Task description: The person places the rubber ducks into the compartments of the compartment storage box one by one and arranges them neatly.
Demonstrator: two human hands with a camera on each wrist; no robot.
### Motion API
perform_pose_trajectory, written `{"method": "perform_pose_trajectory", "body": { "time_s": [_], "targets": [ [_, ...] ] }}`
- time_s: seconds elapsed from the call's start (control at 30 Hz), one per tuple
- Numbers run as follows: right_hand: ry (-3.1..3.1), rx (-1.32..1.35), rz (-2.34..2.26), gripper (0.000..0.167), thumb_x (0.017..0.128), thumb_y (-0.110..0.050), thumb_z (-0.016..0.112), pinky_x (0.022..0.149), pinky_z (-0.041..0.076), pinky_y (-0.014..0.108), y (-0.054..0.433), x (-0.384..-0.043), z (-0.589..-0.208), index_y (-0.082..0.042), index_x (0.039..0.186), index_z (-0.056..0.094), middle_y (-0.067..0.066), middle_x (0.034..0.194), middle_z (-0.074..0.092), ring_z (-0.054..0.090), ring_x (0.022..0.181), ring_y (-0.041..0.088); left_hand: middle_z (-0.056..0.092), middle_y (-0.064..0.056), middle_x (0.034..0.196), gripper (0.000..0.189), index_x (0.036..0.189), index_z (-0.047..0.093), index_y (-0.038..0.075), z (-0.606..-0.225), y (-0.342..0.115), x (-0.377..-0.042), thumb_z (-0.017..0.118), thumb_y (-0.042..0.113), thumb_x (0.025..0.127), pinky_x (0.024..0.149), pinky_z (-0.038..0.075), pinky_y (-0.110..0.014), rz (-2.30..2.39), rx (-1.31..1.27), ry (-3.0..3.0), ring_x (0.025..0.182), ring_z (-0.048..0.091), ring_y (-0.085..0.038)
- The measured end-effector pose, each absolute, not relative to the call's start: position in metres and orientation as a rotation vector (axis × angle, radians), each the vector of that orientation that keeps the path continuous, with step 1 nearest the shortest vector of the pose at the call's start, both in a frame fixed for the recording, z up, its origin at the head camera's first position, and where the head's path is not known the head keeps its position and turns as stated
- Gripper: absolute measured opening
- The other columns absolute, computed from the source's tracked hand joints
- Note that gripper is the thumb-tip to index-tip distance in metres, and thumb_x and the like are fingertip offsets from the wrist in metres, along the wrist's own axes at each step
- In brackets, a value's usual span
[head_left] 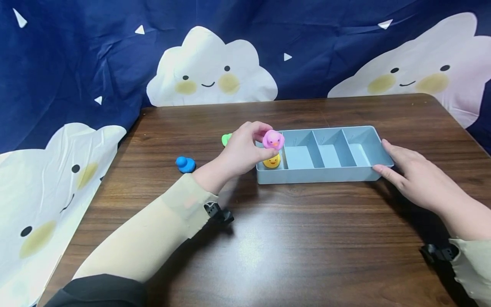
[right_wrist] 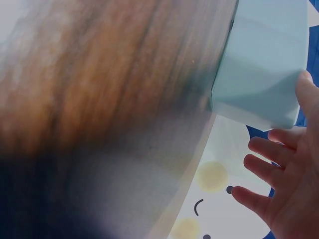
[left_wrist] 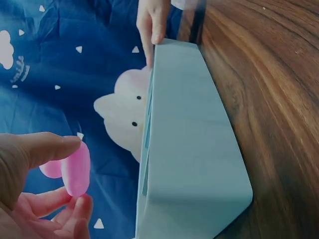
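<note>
A pink toy duck [head_left: 273, 140] is pinched between the thumb and fingers of my left hand [head_left: 242, 147], above the left end of a light blue divided box [head_left: 318, 175]. Below it, a yellow toy duck [head_left: 272, 161] sits in the box's leftmost compartment. In the left wrist view the pink duck [left_wrist: 76, 169] is clear of the box wall [left_wrist: 194, 134]. My right hand [head_left: 418, 177] rests against the box's right end, thumb at the front corner. The right wrist view shows that hand's fingers [right_wrist: 264, 169] spread and fairly straight.
A blue toy duck [head_left: 186, 164] stands on the brown wooden table [head_left: 291, 238], left of the box. Partly hidden behind my left hand is a green toy [head_left: 226, 139]. Behind the table hangs a dark blue cloth [head_left: 307, 25] with clouds on it.
</note>
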State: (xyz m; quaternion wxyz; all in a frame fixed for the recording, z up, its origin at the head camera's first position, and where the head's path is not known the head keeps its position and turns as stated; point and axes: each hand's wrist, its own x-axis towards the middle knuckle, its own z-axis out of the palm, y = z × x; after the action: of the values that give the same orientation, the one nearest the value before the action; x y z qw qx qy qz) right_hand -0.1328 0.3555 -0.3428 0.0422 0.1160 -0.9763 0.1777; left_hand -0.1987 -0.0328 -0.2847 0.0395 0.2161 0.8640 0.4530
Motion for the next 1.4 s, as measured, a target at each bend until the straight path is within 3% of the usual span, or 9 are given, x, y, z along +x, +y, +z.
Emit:
{"method": "perform_pose_trajectory", "body": {
  "time_s": [0.47,1.4],
  "targets": [
    [-2.979,0.360,0.551,0.070,0.103,-0.033,0.053,0.112,0.014,0.059,0.357,-0.132,-0.343,0.001,0.155,0.021,0.036,0.149,0.030,0.027,0.135,0.054,0.061,-0.001,0.114,0.051,0.126,0.063,0.009,-0.295,-0.006,-0.211,0.083,0.019,0.080,0.082,0.046,-0.027,1.607,0.691,2.501,0.102,0.058,-0.013],
    [-2.971,0.356,0.572,0.071,0.101,-0.036,0.056,0.110,0.017,0.062,0.361,-0.130,-0.341,-0.002,0.155,0.023,0.034,0.149,0.032,0.028,0.135,0.053,0.056,-0.002,0.105,0.048,0.123,0.062,0.006,-0.313,0.040,-0.224,0.081,0.025,0.083,0.076,0.047,-0.023,1.160,0.689,2.660,0.093,0.055,-0.014]
  ]
}}
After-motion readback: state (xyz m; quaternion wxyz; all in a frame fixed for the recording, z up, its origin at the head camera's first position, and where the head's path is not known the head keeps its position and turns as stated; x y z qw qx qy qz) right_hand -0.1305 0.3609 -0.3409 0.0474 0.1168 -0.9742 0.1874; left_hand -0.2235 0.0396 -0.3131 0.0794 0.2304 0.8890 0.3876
